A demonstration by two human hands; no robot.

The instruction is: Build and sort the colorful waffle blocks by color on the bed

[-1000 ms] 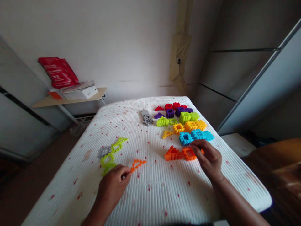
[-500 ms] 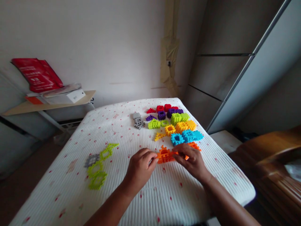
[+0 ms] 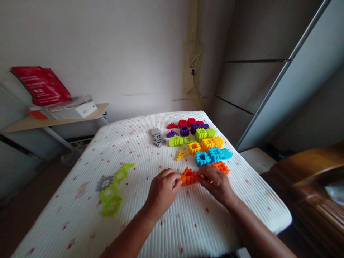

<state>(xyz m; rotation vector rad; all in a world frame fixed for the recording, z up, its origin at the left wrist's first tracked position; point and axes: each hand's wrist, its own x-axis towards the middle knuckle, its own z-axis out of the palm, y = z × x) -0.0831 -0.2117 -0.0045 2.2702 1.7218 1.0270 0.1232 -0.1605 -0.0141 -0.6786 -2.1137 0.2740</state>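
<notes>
Some orange toothed interlocking toy pieces (image 3: 188, 178) stand close together on the bed, the triangular one showing a peaked top. My left hand (image 3: 163, 188) pinches their left end between thumb and fingers. At the right end, my right hand (image 3: 218, 184) has its thumb and fingers closed on the pieces and hides part of them. More orange pieces (image 3: 221, 167) lie just beyond the right hand. Blue pieces (image 3: 202, 158) sit behind that hand.
Yellow (image 3: 194, 147), green (image 3: 176, 141), purple (image 3: 184, 131) and red pieces (image 3: 182, 123) lie in rows farther back, beside a grey pile (image 3: 157, 137). Flat green pieces (image 3: 111, 206) and a grey one (image 3: 105, 183) lie left on the spotted bedcover (image 3: 88, 218).
My left hand has shifted slightly right and my right hand slightly left, drawing closer together. The orange piece between them now shows a pointed triangular outline.
</notes>
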